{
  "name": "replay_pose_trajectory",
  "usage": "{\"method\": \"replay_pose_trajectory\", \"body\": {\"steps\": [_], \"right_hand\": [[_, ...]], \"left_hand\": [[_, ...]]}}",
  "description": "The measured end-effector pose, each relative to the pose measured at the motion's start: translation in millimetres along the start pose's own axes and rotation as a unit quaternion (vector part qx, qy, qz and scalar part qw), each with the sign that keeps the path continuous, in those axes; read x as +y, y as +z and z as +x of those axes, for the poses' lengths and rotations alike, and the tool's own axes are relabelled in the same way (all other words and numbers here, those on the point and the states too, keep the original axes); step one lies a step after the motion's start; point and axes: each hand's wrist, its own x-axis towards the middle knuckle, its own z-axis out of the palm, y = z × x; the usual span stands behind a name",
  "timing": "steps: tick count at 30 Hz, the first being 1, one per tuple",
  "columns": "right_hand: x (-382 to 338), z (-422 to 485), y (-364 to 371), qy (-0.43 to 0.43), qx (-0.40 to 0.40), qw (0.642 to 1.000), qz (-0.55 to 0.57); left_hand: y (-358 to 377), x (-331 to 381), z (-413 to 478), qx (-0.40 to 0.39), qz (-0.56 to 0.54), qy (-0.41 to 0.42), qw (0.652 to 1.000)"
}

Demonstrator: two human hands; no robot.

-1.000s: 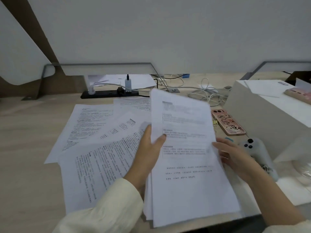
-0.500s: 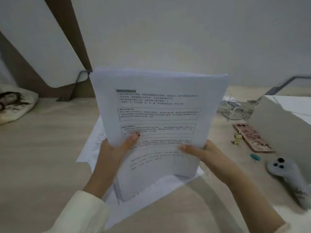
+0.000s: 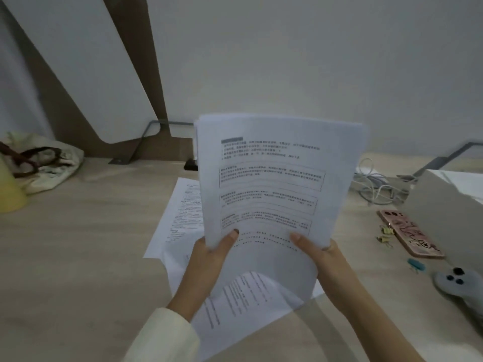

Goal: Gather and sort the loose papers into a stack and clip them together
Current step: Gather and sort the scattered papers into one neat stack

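Since a moment ago you've lifted the stack higher, upright above the worktop. Both hands' fingers pinch its lower edge; loose sheets underneath remain ungathered.

The print on the held stack of papers is too blurred to read; the stack hides the fingers of the left hand and right hand behind it, and covers most of the loose sheets on the desk; the game controller and the yellow object are cut off by the frame edges; the small binder clips beside the phone are too small to count surely.
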Motion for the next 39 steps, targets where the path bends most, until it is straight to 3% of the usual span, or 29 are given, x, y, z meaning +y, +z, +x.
{"method": "replay_pose_trajectory", "body": {"steps": [5,11,13,17,20,23,25,27,29,32,36,39], "right_hand": [[-11,19,37,-0.018,0.015,1.0,0.003],[20,28,127,0.052,-0.098,0.993,-0.042],[34,32,160,0.083,-0.13,0.988,-0.022],[54,39,220,0.161,-0.179,0.968,0.071],[78,43,256,0.215,-0.181,0.957,0.068],[95,40,274,0.27,-0.179,0.941,0.093],[98,40,278,0.29,-0.198,0.93,0.109],[93,40,275,0.3,-0.218,0.923,0.099],[81,41,264,0.292,-0.248,0.923,0.045],[63,42,232,0.263,-0.272,0.925,-0.033],[45,42,179,0.235,-0.243,0.941,-0.025],[41,40,143,0.22,-0.206,0.953,-0.022]], "left_hand": [[-41,29,6,0.067,0.015,0.046,0.997],[-140,53,9,0.192,0.144,0.065,0.969],[-171,53,11,0.227,0.253,0.051,0.939],[-216,41,4,0.293,0.505,0.066,0.809],[-220,19,-1,0.185,0.577,0.091,0.79],[-217,-15,-8,0.093,0.561,0.005,0.823],[-223,-38,-13,0.073,0.574,-0.029,0.815],[-232,-50,-17,0.061,0.614,-0.033,0.786],[-237,-51,-18,0.056,0.629,-0.029,0.775],[-236,-47,-20,0.046,0.633,-0.03,0.772],[-219,-25,-20,0.001,0.633,-0.104,0.767],[-185,0,-14,-0.043,0.596,-0.103,0.795]]}}
